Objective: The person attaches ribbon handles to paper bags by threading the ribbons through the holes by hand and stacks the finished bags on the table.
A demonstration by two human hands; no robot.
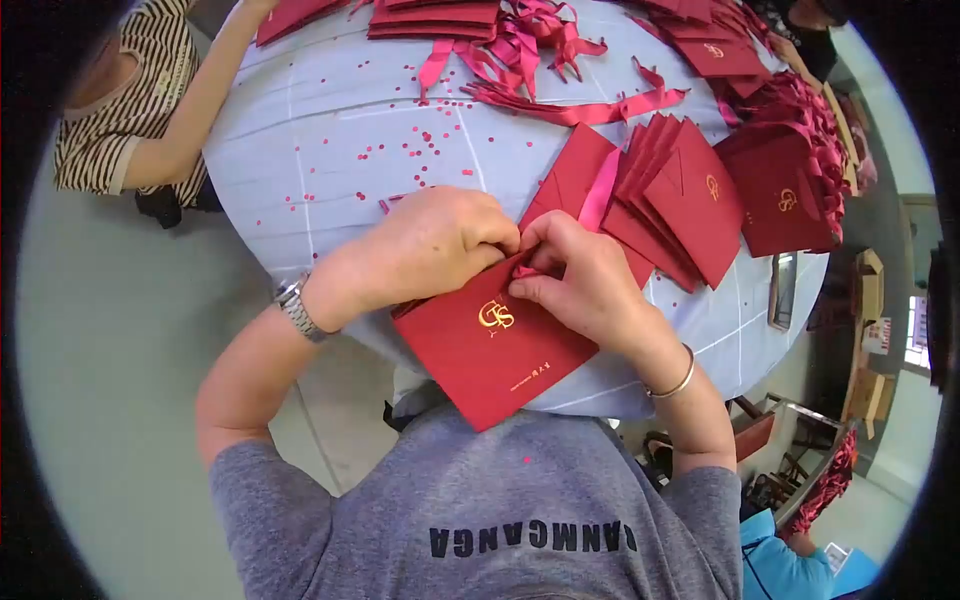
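Observation:
A red paper bag [510,350] with a gold logo lies tilted at the table's near edge, its lower corner close to my shirt. My left hand [440,245], with a watch at its wrist, is closed on the bag's top edge, fingers curled in. Beside it my right hand [590,280] pinches a small piece of red ribbon [524,271] at the same edge. The fingertips of both hands nearly meet, and what lies between them is partly hidden. A pink ribbon strip [600,190] lies just beyond my right hand, across another red bag [572,170].
Fanned red bags [690,195] lie to the right, near more bags with bunched ribbons [815,130]. Loose ribbons [590,105] and small red dots [425,140] are scattered on the pale tablecloth [340,95]. Another person's arm [190,125] is at the upper left.

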